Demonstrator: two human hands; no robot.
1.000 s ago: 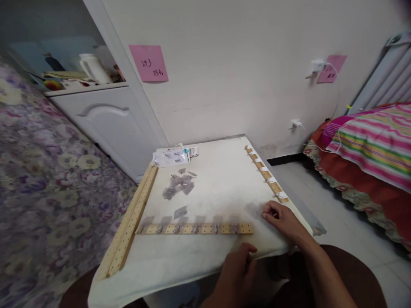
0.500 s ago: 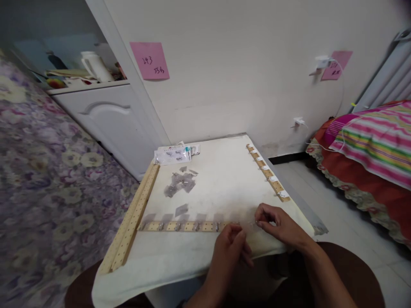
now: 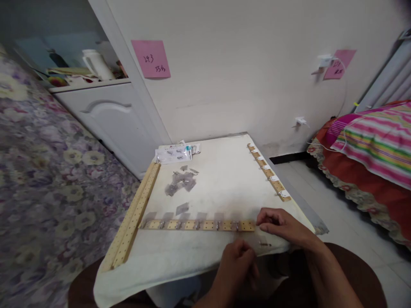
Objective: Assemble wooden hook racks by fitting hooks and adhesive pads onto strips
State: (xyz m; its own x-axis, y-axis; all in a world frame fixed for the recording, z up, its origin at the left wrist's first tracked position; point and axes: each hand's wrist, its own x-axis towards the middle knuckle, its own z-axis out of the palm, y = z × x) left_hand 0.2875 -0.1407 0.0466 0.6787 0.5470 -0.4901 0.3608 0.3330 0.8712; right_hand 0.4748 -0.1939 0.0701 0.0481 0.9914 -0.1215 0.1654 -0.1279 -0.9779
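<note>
My left hand (image 3: 239, 261) is at the table's front edge with its fingers curled closed. From it a small clear plastic bag (image 3: 263, 243) with a thin metal piece inside sticks out to the right. Its grip on the bag is partly hidden. My right hand (image 3: 278, 223) is above and right of the bag, thumb and fingers pinched together; anything between them is too small to make out. Beside its fingertips ends a perforated wooden strip (image 3: 208, 225), crossed by several clear bags with metal pieces. A loose clear bag (image 3: 182, 208) lies behind the strip.
Several clear bags lie in a pile (image 3: 181, 182) on the cloth-covered table (image 3: 221, 171). Long perforated wooden strips (image 3: 135, 216) line the left edge. Another strip (image 3: 268, 171) with white round tags runs along the right. Blister packs (image 3: 173, 154) sit at the back left.
My left hand has moved slightly down and right, uncovering the strip's right end. The bag between my hands is lower, away from my right fingertips. My right hand has barely shifted.
</note>
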